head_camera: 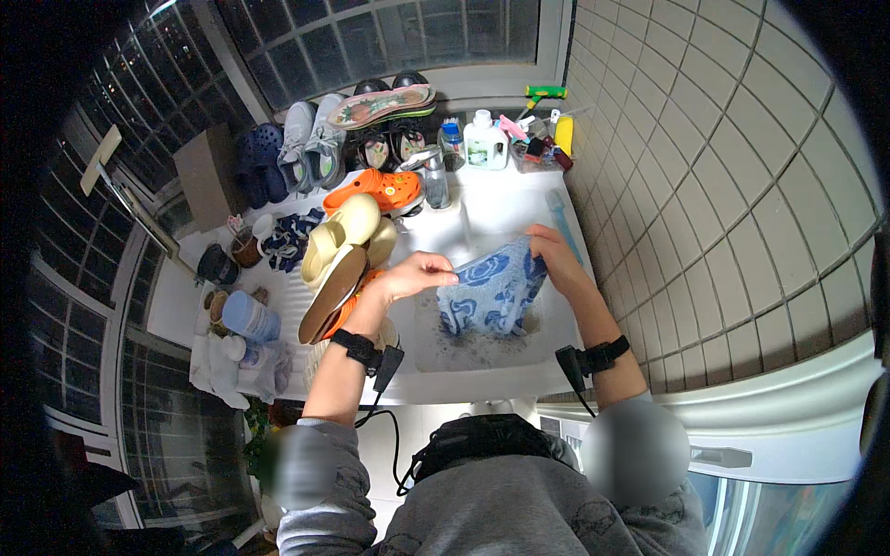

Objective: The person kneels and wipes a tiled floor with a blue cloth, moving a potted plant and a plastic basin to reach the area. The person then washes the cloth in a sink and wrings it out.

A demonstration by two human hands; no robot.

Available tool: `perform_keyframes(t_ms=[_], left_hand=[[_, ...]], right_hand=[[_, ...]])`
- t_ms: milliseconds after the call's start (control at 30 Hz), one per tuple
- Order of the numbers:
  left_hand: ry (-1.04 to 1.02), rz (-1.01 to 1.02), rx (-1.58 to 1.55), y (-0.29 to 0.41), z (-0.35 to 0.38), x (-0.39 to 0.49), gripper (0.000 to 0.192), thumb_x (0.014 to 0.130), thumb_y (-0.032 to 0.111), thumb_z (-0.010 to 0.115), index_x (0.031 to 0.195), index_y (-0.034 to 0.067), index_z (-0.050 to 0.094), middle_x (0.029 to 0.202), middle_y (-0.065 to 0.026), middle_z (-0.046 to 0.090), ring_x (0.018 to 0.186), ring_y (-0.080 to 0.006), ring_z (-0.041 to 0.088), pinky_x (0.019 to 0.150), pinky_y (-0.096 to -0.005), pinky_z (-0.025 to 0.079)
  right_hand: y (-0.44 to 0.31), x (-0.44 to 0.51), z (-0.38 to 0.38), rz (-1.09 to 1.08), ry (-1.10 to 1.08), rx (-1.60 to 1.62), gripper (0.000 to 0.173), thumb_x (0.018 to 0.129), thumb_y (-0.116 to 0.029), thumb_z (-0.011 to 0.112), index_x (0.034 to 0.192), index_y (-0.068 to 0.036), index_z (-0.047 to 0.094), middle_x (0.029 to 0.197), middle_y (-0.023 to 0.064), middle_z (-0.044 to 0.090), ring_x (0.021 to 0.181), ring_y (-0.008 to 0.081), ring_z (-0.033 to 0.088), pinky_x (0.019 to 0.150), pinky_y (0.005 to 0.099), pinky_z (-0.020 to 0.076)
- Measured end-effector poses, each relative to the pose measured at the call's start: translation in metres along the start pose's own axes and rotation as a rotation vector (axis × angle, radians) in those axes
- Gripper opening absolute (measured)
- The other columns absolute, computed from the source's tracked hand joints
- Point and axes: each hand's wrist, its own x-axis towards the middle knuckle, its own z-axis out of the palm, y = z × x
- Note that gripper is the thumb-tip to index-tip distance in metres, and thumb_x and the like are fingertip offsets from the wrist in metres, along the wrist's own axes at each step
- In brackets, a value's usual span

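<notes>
A wet blue patterned cloth [490,292] hangs between my two hands over a white sink [480,386]. My left hand [421,274] pinches its upper left corner between thumb and fingers. The opposite upper corner is gripped by my right hand [556,254], which is raised a little higher. The cloth's lower edge hangs down at the basin bottom, where dark specks of dirt are scattered; whether it touches there I cannot tell. Behind the cloth, a metal faucet [436,181] stands at the back of the sink.
Cream clogs [351,222], an orange clog [375,191] and an upturned brown-soled shoe [337,292] crowd the ribbed left side. A white detergent bottle [485,142] stands at the back. A light-blue brush [564,222] lies along the right edge, beside the tiled wall [695,187].
</notes>
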Motion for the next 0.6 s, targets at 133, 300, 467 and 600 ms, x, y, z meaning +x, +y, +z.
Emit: perform_keyframes(t_ms=[133,300,467,600], left_hand=[[0.217,0.134,-0.04,0.031,-0.005,-0.004,0.016,0.087,0.02,0.065,0.089,0.004,0.065,0.08,0.0057,0.058,0.077,-0.0053,0.051,0.073,-0.0221,0.041],[0.093,0.204,0.057,0.066,0.002,0.007,0.016,0.088,0.017,0.063,0.087,0.001,0.064,0.078,0.0056,0.058,0.074,-0.0032,0.049,0.067,-0.0199,0.041],[0.05,0.13,0.139,0.058,0.011,0.019,0.022,0.092,0.024,0.059,0.089,0.003,0.063,0.079,0.0077,0.055,0.075,-0.0026,0.046,0.068,-0.0201,0.04],[0.071,-0.023,0.134,0.031,0.009,0.013,0.028,0.091,0.031,0.059,0.092,0.004,0.064,0.083,0.0075,0.056,0.078,-0.0039,0.047,0.071,-0.0223,0.041]], right_hand=[[0.002,-0.009,-0.01,0.087,-0.031,-0.343,0.008,0.074,-0.007,0.049,0.078,-0.005,0.055,0.073,-0.0045,0.049,0.071,0.007,0.046,0.065,0.0225,0.0377],[0.016,-0.009,0.024,-0.11,-0.363,-0.272,0.026,0.083,-0.014,0.061,0.105,-0.001,0.055,0.078,-0.0003,0.057,0.075,0.0083,0.052,0.066,0.0243,0.0422],[0.022,0.003,0.056,-0.041,-0.325,-0.126,0.028,0.092,-0.018,0.057,0.113,0.0,0.056,0.093,-0.0016,0.059,0.083,0.0052,0.052,0.074,0.0223,0.0438],[0.003,0.006,0.054,-0.069,-0.322,-0.003,0.022,0.096,-0.019,0.051,0.105,-0.001,0.057,0.091,-0.0033,0.059,0.083,0.0035,0.053,0.075,0.0208,0.0448]])
